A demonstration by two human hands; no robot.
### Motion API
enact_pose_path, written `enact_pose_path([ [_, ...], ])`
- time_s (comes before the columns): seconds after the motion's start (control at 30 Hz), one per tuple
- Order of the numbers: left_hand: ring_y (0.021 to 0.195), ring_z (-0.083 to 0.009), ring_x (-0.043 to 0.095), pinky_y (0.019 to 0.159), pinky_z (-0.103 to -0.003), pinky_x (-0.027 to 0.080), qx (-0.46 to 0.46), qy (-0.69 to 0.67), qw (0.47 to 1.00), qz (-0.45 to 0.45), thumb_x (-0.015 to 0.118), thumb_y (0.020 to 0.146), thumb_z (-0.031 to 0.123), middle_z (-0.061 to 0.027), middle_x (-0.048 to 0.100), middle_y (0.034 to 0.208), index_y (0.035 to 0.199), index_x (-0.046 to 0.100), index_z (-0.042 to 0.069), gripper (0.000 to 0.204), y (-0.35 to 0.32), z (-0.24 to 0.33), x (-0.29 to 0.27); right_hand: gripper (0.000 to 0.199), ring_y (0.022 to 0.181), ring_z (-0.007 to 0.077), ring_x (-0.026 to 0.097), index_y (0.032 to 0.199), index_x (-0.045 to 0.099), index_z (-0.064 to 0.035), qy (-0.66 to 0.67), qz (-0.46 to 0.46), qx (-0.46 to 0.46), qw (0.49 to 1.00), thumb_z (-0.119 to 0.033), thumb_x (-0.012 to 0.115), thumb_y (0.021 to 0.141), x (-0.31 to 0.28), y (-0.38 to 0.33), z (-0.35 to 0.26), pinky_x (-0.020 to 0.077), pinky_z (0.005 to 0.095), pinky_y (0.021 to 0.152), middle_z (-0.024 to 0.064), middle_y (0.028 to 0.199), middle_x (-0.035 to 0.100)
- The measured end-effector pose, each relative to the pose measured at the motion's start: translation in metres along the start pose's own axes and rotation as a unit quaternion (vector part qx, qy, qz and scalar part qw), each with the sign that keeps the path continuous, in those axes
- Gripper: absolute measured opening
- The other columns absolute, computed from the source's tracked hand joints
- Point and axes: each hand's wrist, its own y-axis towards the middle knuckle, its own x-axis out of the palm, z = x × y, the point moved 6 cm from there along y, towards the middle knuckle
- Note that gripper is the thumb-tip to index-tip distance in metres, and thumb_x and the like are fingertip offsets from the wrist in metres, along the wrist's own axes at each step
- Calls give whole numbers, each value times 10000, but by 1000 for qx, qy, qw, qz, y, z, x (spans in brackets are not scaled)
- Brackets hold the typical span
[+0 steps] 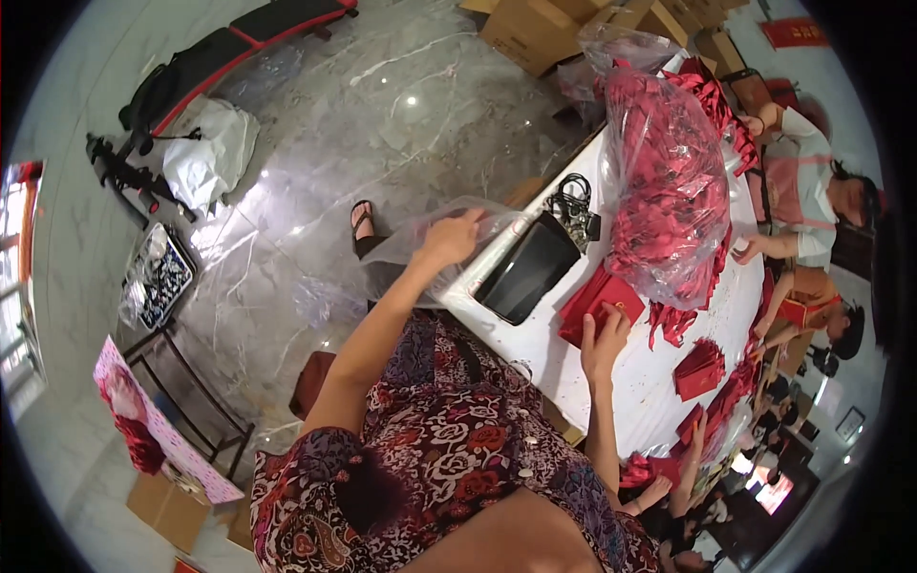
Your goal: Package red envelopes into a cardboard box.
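My left hand [449,243] is over the table's near-left edge, its fingers closed on a clear plastic bag [401,246] that hangs loosely beside the table. My right hand [604,349] grips the near side of a small stack of flat red packets [583,307], fingers bent over the top one. Left of the stack lies a dark rectangular device with a glossy face [528,269]. Coiled black cable [571,205] rests behind it. A large clear bag full of red ribbon-like pieces [669,181] takes up the table's far part.
On the white table [630,401] lies another red packet pile [700,370]. Several people work along its right side; one person's hand [750,250] is near the big bag. Cardboard boxes [530,33] stand beyond. Left on the floor are a white sack [210,158] and a tray [164,282].
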Motion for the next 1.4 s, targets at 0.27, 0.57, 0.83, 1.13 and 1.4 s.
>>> enact_pose_path([
  [0.27,862,-433,619,748,-547,463,97,-17,986,-138,442,926,272,-225,656,915,1273,490,178,362,-5,10,-15,376,1169,367,424,1212,485,18,42,149,-8,988,-81,600,868,0,23,-148,311,436,1021,212,1213,470],
  [0.57,831,-393,641,709,-518,496,183,37,953,-238,558,867,335,-197,665,851,1060,602,65,335,-52,-59,-34,715,1264,424,375,1326,361,56,-169,-72,-33,982,-290,680,787,178,154,-250,314,507,1040,272,1365,372],
  [0.83,808,-434,623,697,-540,481,141,59,954,-259,582,847,315,-234,645,817,1146,512,55,403,-47,-104,-81,989,1086,362,599,1426,109,88,-147,-336,220,904,-468,637,801,266,154,-187,485,424,896,268,1178,579],
  [1.13,781,-399,630,668,-500,495,191,163,938,-238,606,843,237,-200,648,784,1207,478,27,440,23,-41,-124,789,1229,434,442,1414,271,62,-57,-337,319,884,-356,586,823,300,146,-150,344,538,1007,242,1338,460],
  [1.4,759,-430,609,648,-518,466,229,150,910,-312,601,852,200,-235,632,807,1216,494,68,401,97,-43,-89,434,1272,405,410,1221,589,-62,-91,-370,324,866,-290,546,855,383,140,-166,282,581,1024,230,1340,477],
])
